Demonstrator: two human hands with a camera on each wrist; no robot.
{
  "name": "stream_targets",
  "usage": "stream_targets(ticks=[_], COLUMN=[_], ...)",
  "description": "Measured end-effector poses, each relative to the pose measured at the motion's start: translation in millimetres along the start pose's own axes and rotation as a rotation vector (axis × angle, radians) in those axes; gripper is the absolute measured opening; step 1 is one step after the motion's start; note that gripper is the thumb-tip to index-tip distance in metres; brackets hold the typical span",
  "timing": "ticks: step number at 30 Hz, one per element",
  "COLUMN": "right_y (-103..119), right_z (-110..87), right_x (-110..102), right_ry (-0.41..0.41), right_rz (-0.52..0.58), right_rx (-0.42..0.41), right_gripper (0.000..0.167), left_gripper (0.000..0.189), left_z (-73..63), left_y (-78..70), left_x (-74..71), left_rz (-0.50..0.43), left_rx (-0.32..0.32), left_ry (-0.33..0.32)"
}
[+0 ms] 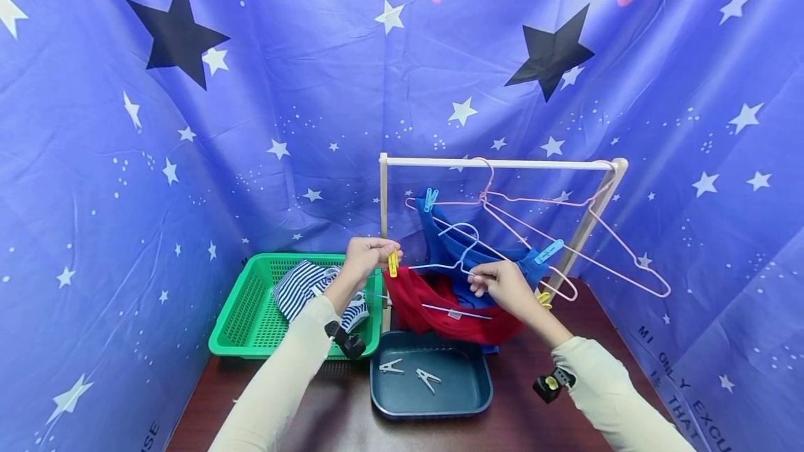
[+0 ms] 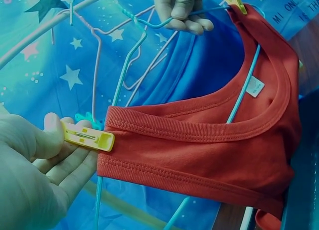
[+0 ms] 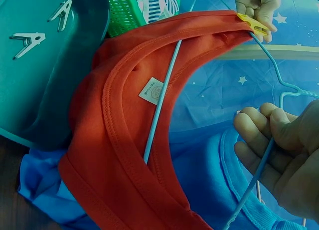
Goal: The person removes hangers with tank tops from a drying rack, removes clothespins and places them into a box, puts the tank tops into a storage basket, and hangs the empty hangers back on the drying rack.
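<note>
A red tank top [image 1: 427, 302] hangs on a light blue hanger [image 1: 465, 246], in front of the rack. My left hand [image 1: 372, 258] pinches a yellow clothespin [image 2: 88, 136] between thumb and fingers, and its tip sits on the left strap of the top. With curled fingers my right hand [image 1: 502, 284] holds the shoulder wire of the hanger, just right of its hook. A second yellow clothespin [image 2: 234, 1] is on the other strap. Behind, a blue garment [image 3: 199, 155] hangs from a pink hanger [image 1: 486, 197] with blue clothespins [image 1: 430, 199].
The wooden rack [image 1: 502, 164] also bears another pink hanger [image 1: 634, 264]. At left stands a green basket [image 1: 229, 326] with a striped garment [image 1: 301, 291]. In front, a dark tray [image 1: 433, 407] holds white clothespins [image 1: 428, 379]. A starry blue curtain [image 1: 326, 103] surrounds the table [image 1: 314, 403].
</note>
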State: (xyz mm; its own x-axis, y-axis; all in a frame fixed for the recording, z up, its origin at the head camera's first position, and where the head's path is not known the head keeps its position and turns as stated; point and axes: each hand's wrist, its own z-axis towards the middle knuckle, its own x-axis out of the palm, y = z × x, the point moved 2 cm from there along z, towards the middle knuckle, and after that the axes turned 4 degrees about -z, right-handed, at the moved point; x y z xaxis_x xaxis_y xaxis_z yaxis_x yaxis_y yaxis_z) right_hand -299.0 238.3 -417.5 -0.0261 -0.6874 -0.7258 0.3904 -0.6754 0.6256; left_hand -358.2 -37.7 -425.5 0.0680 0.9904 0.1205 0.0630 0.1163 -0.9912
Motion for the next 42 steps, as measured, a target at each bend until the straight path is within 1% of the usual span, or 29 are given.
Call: stream_targets(ticks=[9,16,23,25,30,34,38,42], right_y=[0,-3,-4,-4,-2,1,4,9], right_z=[-1.5,-1.6,-0.7,0.4,6.1,12.6,18.8,24.4], right_x=[1,2,0,-1,-3,-4,-5,-7], right_ry=[0.0,0.006,0.004,0.005,0.007,0.012,0.02,0.023], right_rz=[0.0,-0.006,-0.019,-0.023,-0.021,-0.018,-0.015,-0.023], right_rx=[0.004,0.001,0.019,0.022,0.007,-0.009,-0.008,-0.015], right_gripper=[0.013,0.012,0.013,0.014,0.013,0.013,0.013,0.014], left_gripper=[0.017,0.016,0.015,0.015,0.015,0.015,0.017,0.018], left_z=[-2.9,-4.4,-8.3,-10.1,-14.9,-17.1,-18.3,-19.9], left_y=[1.1,0.0,-5.1,-6.9,-9.9,-8.9,-6.2,-3.9], left_x=[0.4,-1.0,0.9,2.5,7.9,12.1,15.8,19.6], left_rz=[-0.013,-0.019,-0.052,-0.048,-0.034,-0.035,-0.02,0.01], left_rx=[0.027,0.029,0.061,0.075,0.12,0.154,0.174,0.175], left_ry=[-0.036,-0.064,-0.06,-0.056,-0.019,0.031,0.09,0.136])
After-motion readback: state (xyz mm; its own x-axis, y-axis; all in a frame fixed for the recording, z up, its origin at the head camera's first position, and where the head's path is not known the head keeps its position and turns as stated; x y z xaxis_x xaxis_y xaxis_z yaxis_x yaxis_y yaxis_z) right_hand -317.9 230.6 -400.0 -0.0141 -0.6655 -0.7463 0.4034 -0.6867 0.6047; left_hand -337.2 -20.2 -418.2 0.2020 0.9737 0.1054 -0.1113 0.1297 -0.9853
